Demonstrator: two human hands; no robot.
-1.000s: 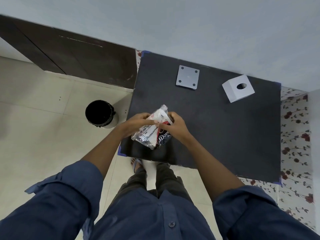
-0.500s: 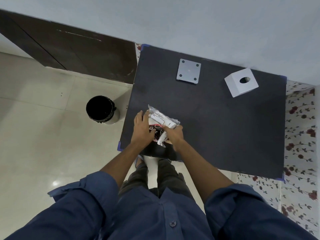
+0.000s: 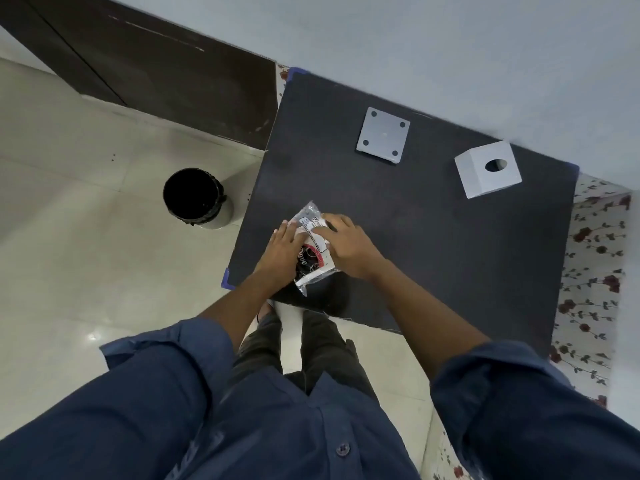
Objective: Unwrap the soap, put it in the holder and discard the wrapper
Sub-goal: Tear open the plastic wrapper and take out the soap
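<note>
A wrapped soap pack [image 3: 311,251], white and dark with a crinkly clear wrapper, lies on the black table [image 3: 433,244] near its front left corner. My left hand [image 3: 282,249] presses on its left side, and my right hand [image 3: 348,245] covers its right side with fingers on the white label. The soap itself is hidden inside the wrapper. A flat grey square soap holder [image 3: 383,135] with four dark dots sits at the table's far edge. A black-lined bin [image 3: 194,197] stands on the floor left of the table.
A white cube with a round hole [image 3: 486,173] sits at the table's far right. A dark wooden panel [image 3: 156,64] runs along the wall at left. Flowered cloth [image 3: 595,271] shows to the right of the table. My legs stand at the table's front edge.
The pack was held up above the table a second ago; it now lies flat on the table. My right hand has shifted from its lower edge onto its top right side.
</note>
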